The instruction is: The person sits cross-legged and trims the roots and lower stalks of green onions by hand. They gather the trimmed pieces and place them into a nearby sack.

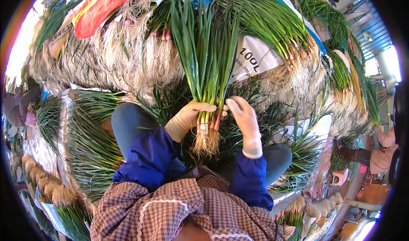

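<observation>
My left hand (191,114), in a pale glove, grips a bunch of long green allium plants (204,65) just above the white and reddish stem bases. Their leaves point away from me, and the tan roots (207,141) hang towards my lap. My right hand (241,114), gloved too, is at the right edge of the bunch, by a stem with a reddish base (217,124). Its fingertips are partly hidden, and whether they pinch that stem I cannot tell. Loose green leaves (169,105) lie beneath and beyond my hands.
A long heap of rooty plants (140,62) crosses ahead, partly under a printed white sack (255,57) and a red-yellow sack (102,10). More greens (92,145) lie at my left. A pink stool (339,177) and a person (380,154) are at far right.
</observation>
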